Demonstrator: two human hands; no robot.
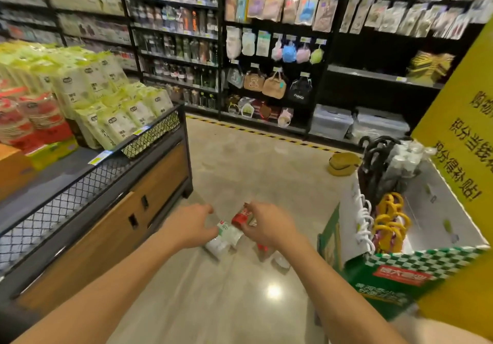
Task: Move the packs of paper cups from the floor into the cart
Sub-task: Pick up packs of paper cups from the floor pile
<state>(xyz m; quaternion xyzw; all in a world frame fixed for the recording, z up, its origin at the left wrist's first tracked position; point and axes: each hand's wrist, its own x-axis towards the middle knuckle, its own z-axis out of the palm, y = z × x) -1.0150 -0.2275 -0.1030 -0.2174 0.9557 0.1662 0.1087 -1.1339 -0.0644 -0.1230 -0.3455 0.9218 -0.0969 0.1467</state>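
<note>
Both my arms reach down toward the floor in the aisle. A white pack of paper cups [223,240] with a green label lies tilted on the floor, and my left hand [192,223] closes on its upper end. My right hand [269,226] grips a pack of cups with a red label [240,217], held just above the floor. More clear packs of cups [278,259] lie on the floor under my right wrist, partly hidden by it. The fingers of both hands are mostly hidden behind the backs of the hands.
A wood and black mesh display stand [149,183] with green and red packs on top is close on the left. A green-checkered cardboard bin [400,269] holding umbrellas stands on the right, beside a yellow sign panel [464,157]. Black store shelves [266,50] line the back. A yellow hat [342,163] lies on the floor.
</note>
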